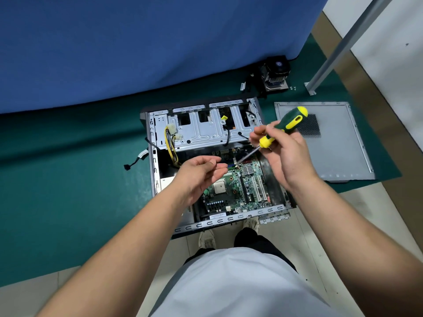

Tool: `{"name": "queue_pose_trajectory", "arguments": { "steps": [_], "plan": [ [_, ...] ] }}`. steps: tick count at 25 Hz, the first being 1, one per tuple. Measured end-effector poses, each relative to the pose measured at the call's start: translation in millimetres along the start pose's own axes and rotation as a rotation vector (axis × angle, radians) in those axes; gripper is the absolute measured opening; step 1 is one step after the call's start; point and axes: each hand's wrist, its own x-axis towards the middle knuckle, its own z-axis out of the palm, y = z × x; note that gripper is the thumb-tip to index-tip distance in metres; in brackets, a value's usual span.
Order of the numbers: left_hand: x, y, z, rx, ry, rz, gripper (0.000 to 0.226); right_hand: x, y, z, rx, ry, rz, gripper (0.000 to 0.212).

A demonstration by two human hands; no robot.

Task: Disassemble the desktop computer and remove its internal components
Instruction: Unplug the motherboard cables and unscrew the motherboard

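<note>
Right hand (282, 154) grips green-yellow plastic-handled screwdriver (285, 126) above open grey metal computer case (158, 179); left hand (201, 172) fingers loosely curled near tip, possibly taking screw. Next: remaining green motherboard (238, 186) screws.

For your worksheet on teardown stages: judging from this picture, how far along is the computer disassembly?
Done: the side panel lies off beside the case, and the cooler sits apart on the mat. In hand: the right hand grips a screwdriver, its tip by the left hand. Left: the motherboard remains inside.
</note>
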Motion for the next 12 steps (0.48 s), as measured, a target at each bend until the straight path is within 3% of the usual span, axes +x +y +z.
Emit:
{"name": "queue_pose_trajectory", "arguments": {
  "steps": [2,7,9,12],
  "plan": [
    [2,-2,5,-0.034,-0.004,-0.014,0.022,6,-5,1,-0.147,-0.064,-0.072,0.013],
    [5,-3,22,-0.160,-0.026,-0.049,0.016,11,14,5,-0.881,-0.158,-0.182,0.019],
    [6,-3,27,-0.177,-0.037,-0.045,0.019,11,23,6,-0.985,-0.173,-0.178,0.014],
    [8,-4,30,-0.210,-0.042,-0.028,0.029,14,32,0,-0.932,-0.149,-0.115,0.015]
  ]
}}
